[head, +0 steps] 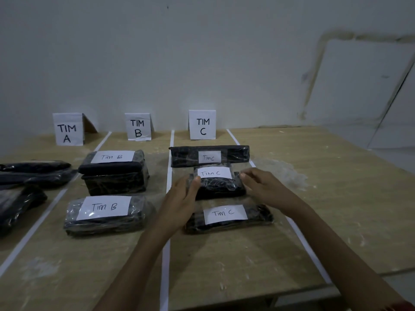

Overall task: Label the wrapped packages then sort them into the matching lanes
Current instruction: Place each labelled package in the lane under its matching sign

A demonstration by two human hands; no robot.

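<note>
Package marked Tim C lies in the lane before the TIM C sign; left hand flat against one end; right hand touching the other, grip unclear; probably squaring it in line.

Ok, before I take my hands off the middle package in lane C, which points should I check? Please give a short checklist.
1. Label on the middle Tim C package matches the TIM C sign: ok.
2. Package lies right of the white tape line, inside lane C: ok.
3. Gap to the far Tim C package: cannot tell, edges look touching.
4. Left hand and right hand at its ends, firm hold: cannot tell.
</note>
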